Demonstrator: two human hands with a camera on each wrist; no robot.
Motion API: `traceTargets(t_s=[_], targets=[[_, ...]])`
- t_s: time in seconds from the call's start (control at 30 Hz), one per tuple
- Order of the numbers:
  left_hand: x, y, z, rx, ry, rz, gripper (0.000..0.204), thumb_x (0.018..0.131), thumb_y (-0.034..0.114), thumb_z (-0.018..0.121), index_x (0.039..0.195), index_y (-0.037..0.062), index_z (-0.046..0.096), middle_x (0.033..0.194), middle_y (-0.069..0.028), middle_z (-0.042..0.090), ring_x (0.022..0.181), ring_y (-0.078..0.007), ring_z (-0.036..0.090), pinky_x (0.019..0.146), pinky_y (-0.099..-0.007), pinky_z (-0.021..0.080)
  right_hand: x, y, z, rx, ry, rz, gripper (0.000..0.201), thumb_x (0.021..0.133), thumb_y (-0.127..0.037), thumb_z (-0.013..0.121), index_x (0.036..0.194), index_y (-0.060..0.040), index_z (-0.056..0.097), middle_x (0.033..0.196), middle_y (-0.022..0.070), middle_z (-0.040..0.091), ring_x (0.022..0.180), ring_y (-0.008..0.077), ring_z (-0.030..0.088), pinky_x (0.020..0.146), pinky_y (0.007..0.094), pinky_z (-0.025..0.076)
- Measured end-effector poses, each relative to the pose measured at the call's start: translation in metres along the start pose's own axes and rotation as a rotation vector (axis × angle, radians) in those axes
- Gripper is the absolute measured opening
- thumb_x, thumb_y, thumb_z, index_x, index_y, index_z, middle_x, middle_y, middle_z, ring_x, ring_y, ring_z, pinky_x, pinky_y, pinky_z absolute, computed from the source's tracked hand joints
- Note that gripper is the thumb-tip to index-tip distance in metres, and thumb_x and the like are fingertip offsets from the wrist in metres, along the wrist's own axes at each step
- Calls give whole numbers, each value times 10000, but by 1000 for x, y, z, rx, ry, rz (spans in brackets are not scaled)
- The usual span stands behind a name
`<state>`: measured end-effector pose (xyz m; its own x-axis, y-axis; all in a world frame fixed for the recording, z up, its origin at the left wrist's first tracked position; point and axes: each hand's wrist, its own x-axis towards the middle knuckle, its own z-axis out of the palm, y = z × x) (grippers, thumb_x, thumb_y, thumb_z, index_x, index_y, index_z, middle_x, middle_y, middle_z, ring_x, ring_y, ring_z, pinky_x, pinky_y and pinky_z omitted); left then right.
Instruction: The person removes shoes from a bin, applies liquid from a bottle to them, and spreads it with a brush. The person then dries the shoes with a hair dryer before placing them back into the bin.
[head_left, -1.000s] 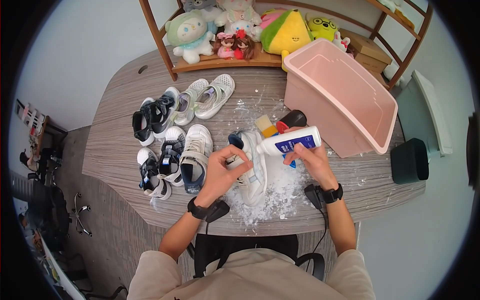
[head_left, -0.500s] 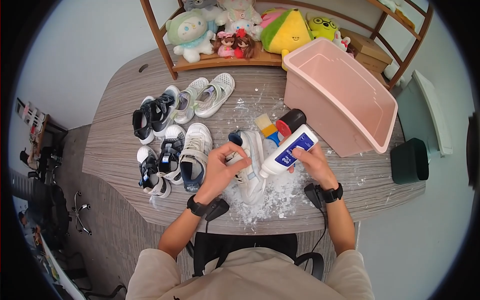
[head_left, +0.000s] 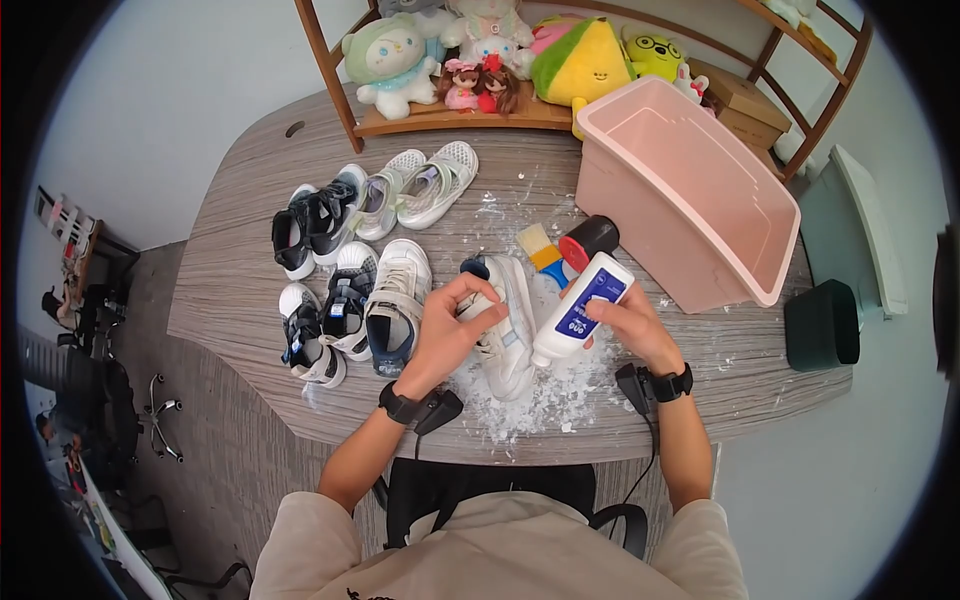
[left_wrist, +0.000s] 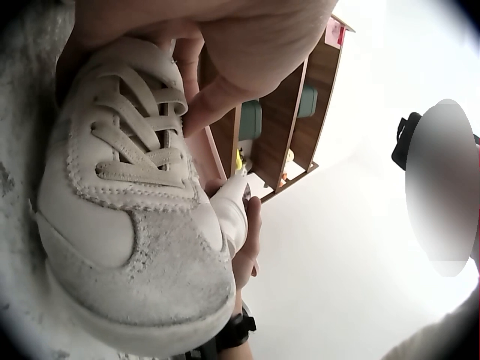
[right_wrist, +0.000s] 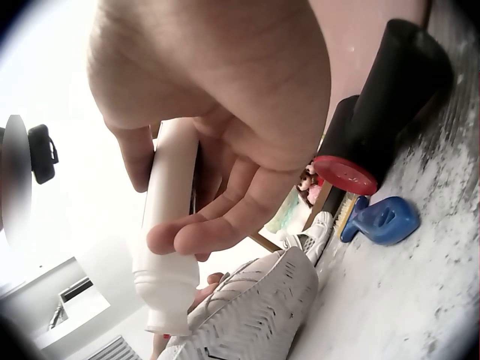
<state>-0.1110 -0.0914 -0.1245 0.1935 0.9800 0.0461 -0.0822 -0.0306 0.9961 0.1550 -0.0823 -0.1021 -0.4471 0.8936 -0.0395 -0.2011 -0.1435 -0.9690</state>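
**Q:** Sneaker and bottle: where were they, and which way did each point?

**A:** The white sneaker (head_left: 503,325) lay on the wood-grain surface (head_left: 240,300) in front of the person, on a patch of white flakes (head_left: 545,395). Its long axis ran away from the person and back, the toe nearest the person and the heel at the far end. The white bottle (head_left: 580,308) with a blue label was tilted, its long axis slanting from upper right to lower left. Its nozzle pointed down beside the sneaker's right side.

**Q:** What were the hands doing?

**A:** The left hand (head_left: 452,325) had its fingers curled round the sneaker near the laces, holding it. The right hand (head_left: 628,322) gripped the bottle around its middle, fingers wrapped on it.

**Q:** What else was nearby?

**A:** Just beyond the bottle lay a brush with a yellow and blue handle (head_left: 540,252) and a black container with a red cap (head_left: 588,240). A pink tub (head_left: 690,190) stood to the right. More shoes (head_left: 350,270) sat in pairs to the left, and plush toys (head_left: 480,50) filled a wooden shelf at the back.
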Motion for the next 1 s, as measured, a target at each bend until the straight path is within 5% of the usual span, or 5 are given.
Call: traceTargets(t_s=[0.2, 0.4, 0.63, 0.87, 1.0], targets=[[1, -4, -2, 13, -13, 9, 157, 848, -62, 709, 909, 48, 616, 1001, 5, 641, 981, -72, 573, 883, -233, 442, 6, 6, -6, -16, 126, -60, 359, 944, -199, 687, 1211, 33, 626, 1041, 124, 719, 835, 177, 715, 576, 273, 565], [2, -5, -3, 36, -38, 22, 133, 855, -15, 727, 913, 30, 616, 940, -11, 660, 923, -76, 595, 852, -242, 467, 10, 0, 9, -95, 171, -114, 479, 959, -164, 663, 1368, 26, 502, 1324, 212, 604, 999, 284, 722, 661, 298, 607], [3, -6, -3, 56, -46, 32, 137, 864, -6, 728, 929, 30, 614, 930, -10, 661, 904, -70, 593, 833, -238, 467, 9, -4, 12, -82, 77, -99, 463, 933, -21, 669, 1372, -23, 521, 1357, 141, 603, 1152, 247, 663, 834, 305, 584], [2, -5, -4, 18, -47, 14, 142, 864, -15, 729, 932, 40, 617, 963, 3, 652, 925, -57, 576, 833, -224, 459, 9, -5, 11, -136, 64, -122, 473, 917, -61, 695, 1356, -17, 523, 1360, 187, 589, 1149, 299, 671, 830, 329, 597], [3, -6, -5, 34, -67, -3, 151, 866, -26, 727, 937, 47, 616, 1003, 4, 647, 959, -56, 573, 852, -218, 455, 8, -4, 12, -100, 71, -80, 442, 932, 10, 656, 1354, -15, 527, 1351, 138, 600, 1141, 238, 670, 836, 303, 581]])
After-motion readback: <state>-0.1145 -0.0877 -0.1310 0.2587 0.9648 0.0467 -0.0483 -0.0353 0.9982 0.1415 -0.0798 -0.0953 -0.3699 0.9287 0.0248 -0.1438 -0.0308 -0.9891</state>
